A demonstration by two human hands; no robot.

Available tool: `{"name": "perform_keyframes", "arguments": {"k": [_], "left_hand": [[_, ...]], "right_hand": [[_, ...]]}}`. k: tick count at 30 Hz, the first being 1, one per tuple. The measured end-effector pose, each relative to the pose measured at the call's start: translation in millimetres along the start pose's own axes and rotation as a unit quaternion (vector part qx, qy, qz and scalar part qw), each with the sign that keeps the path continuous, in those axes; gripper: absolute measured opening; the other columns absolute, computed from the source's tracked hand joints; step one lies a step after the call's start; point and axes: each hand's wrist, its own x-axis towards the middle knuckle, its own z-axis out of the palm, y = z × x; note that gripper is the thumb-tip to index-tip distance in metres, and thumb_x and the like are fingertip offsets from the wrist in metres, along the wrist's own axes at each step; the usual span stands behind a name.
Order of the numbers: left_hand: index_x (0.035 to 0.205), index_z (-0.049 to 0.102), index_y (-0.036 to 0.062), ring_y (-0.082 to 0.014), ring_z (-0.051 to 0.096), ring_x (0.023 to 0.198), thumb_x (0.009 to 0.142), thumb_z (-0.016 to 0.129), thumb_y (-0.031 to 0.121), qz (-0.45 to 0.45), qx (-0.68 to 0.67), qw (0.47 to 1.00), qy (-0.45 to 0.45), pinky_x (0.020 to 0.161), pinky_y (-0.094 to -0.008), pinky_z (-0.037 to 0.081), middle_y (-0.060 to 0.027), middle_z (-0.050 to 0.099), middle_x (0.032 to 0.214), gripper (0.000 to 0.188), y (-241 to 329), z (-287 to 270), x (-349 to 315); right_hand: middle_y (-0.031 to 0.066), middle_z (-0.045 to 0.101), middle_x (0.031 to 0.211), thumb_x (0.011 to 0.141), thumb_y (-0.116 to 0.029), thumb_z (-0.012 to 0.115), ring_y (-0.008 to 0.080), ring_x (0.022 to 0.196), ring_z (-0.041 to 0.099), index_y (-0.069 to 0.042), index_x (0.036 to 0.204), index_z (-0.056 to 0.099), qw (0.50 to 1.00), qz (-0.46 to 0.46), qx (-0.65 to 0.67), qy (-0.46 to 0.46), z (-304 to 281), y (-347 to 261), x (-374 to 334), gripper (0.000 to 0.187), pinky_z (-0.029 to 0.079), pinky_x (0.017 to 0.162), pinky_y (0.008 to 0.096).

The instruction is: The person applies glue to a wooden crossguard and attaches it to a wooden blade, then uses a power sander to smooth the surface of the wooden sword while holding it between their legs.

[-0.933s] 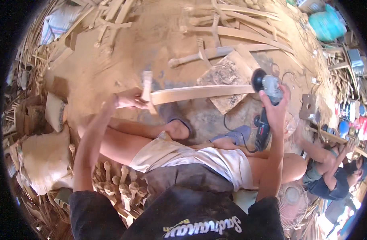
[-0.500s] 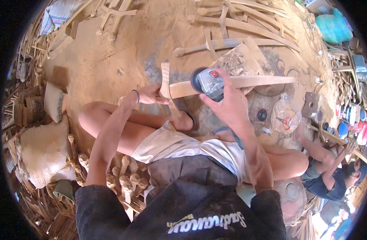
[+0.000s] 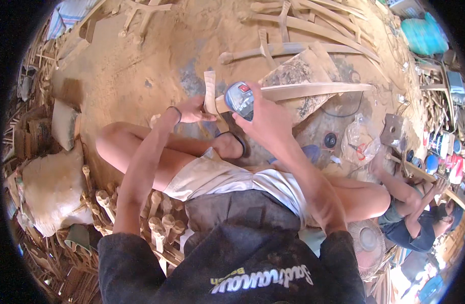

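Observation:
A pale wooden sword (image 3: 318, 90) lies across in front of me, its curved blade pointing right and its crossguard (image 3: 210, 91) standing across it. My left hand (image 3: 192, 110) is closed round the grip, just left of the crossguard. In my right hand (image 3: 268, 114) is a handheld electric sander (image 3: 239, 99) with a clear cover and a red switch. It sits against the blade close to the crossguard. The sander's body and my fingers hide part of the blade. A dusty board (image 3: 298, 68) lies under the blade's middle.
More wooden swords (image 3: 293, 49) lie on the sandy floor beyond. A clear plastic bag (image 3: 361, 139) and a round black disc (image 3: 330, 140) lie to the right. Another person (image 3: 410, 218) sits at far right beside a fan (image 3: 367, 243). Carved wooden pieces (image 3: 159, 228) stand at lower left.
My right hand has brought the sander left along the blade, nearer the crossguard. The blade has shifted slightly away from me. My left hand keeps its hold and has moved only a little.

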Motion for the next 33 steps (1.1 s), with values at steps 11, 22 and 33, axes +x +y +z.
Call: {"name": "perform_keyframes", "arguments": {"k": [11, 22, 33], "left_hand": [[0.153, 0.059, 0.0031, -0.0213, 0.064, 0.133, 0.096, 0.087, 0.011, 0.054, -0.052, 0.997, 0.0, 0.119, -0.0413, 0.049, -0.0092, 0.071, 0.145, 0.064, -15, 4, 3], [0.143, 0.059, 0.0009, -0.0248, 0.071, 0.122, 0.097, 0.089, 0.025, 0.042, -0.028, 0.998, 0.022, 0.102, -0.0419, 0.058, -0.0157, 0.076, 0.131, 0.06, -2, 10, -4], [0.139, 0.063, -0.0006, -0.0201, 0.074, 0.1, 0.097, 0.088, 0.018, -0.002, 0.065, 0.996, 0.061, 0.089, -0.0404, 0.06, -0.0102, 0.08, 0.113, 0.052, 4, 10, -7]], "right_hand": [[0.0244, 0.08, 0.096, 0.092, -0.043, 0.081, 0.0469, 0.09, 0.078, -0.011, 0.153, 0.047, 0.999, -0.023, -0.024, -0.033, 4, -21, 13, 0.077, 0.061, 0.077, 0.0581], [0.0278, 0.079, 0.103, 0.088, -0.045, 0.085, 0.0497, 0.099, 0.077, -0.01, 0.146, 0.052, 0.998, 0.033, -0.037, -0.03, -21, 28, 7, 0.075, 0.061, 0.085, 0.0589], [0.0263, 0.079, 0.117, 0.089, -0.051, 0.084, 0.0451, 0.111, 0.077, -0.014, 0.15, 0.05, 0.987, 0.145, -0.07, -0.002, -75, 131, 7, 0.079, 0.06, 0.098, 0.0544]]}}
